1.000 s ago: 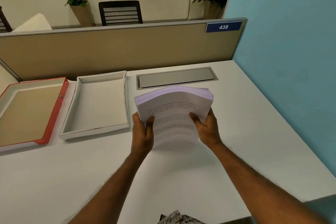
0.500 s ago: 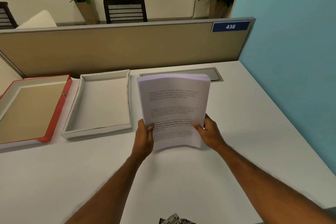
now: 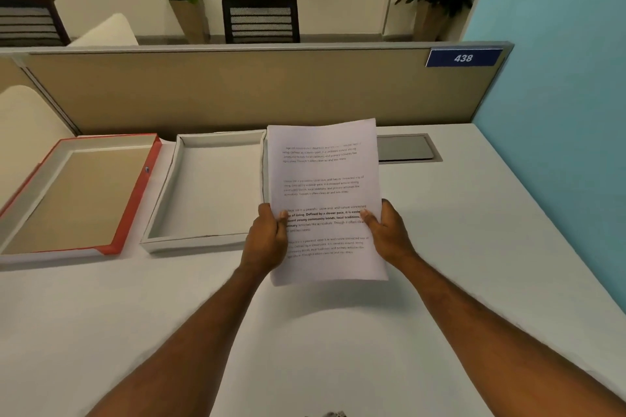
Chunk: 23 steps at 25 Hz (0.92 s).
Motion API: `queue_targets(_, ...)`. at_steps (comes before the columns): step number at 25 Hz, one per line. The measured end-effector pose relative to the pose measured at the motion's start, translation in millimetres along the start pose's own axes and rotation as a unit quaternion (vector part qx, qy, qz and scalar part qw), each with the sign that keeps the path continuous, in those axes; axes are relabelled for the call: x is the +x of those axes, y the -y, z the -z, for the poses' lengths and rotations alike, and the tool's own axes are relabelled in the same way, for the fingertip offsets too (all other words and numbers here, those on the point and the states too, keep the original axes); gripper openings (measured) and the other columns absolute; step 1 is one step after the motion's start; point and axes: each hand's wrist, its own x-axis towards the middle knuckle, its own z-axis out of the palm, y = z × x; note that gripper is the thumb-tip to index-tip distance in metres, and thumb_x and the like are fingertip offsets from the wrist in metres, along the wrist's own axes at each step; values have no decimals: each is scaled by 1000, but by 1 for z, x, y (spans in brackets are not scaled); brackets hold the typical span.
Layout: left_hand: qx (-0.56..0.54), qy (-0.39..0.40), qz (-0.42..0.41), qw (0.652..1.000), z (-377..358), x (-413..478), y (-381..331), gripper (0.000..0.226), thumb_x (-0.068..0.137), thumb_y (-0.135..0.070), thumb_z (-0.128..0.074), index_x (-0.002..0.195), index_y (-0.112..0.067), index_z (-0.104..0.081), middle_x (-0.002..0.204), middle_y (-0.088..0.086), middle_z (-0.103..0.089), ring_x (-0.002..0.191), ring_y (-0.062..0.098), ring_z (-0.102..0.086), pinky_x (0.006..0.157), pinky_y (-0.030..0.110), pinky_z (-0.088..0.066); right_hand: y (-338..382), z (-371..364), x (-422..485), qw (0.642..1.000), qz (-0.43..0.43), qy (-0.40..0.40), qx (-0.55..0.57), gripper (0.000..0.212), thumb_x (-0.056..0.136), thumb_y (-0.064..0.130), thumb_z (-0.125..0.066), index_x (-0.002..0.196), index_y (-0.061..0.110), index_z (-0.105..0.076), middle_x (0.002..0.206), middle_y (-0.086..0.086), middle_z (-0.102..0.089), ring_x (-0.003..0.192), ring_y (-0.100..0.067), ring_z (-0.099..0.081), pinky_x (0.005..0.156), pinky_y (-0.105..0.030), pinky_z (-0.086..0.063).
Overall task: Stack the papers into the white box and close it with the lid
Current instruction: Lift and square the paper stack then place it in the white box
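Head view: hands (image 3: pixel 330 235) clamped on papers (image 3: pixel 325 179), tilted more upright than before.

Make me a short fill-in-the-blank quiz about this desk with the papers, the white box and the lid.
1. The stack of papers is held by ____ hands, the left hand and the right hand.
2. The white box holds ____ papers so far.
3. The lid lying left of the box has a ____ rim.
4. The blue sign on the partition reads ____.

Missing words: both; no; red; 438
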Motion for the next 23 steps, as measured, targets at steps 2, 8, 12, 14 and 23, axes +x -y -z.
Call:
queue_targets(2,9,-12,12,1000,5,-1,7,22,102,-36,-37,98,-14,-39,80,-12,-51,67,3,-52,51,18,-35,0,-11,0,1000,-1,-5,-23,28,97,27,-55,116,7,-53,113,-2,-63,98,-22,-64,84,-36,-54)
queue_targets(8,-4,-10,68,998,26,-5,44,24,102,-35,-38,95,-13,-44,80,-11,-51,69,3,-52,52,16,-34,-2,-56,-6,999,-27,3,-39,20,96,30,-55,108,14,-55,107,0,-65,90,-18,-64,67,-21,-48)
queue_targets(12,28,-18,82,996,51,-1,70,25,101,-37,-37,98,-14,-47,86,-4,-56,68,3,-51,53,17,-34,2,-92,-6,998,-41,17,-33,16,96,29,-55,104,15,-53,112,-4,-67,93,-20,-65,68,-22,-48)
queue_targets(14,54,-13,79,995,67,8,78,27,102,-38,-36,99,-14,-48,89,-2,-58,67,5,-52,53,16,-34,12,-111,1,998,-43,22,-37,20,96,30,-55,106,13,-54,114,-6,-67,92,-20,-64,68,-24,-48)
queue_targets(23,84,-45,69,993,136,92,113,36,101,-42,-34,97,-12,-54,89,2,-61,71,14,-58,58,23,-42,83,-185,69,997,-33,42,-61,34,97,32,-52,119,7,-57,121,-11,-67,92,-20,-62,69,-25,-47)
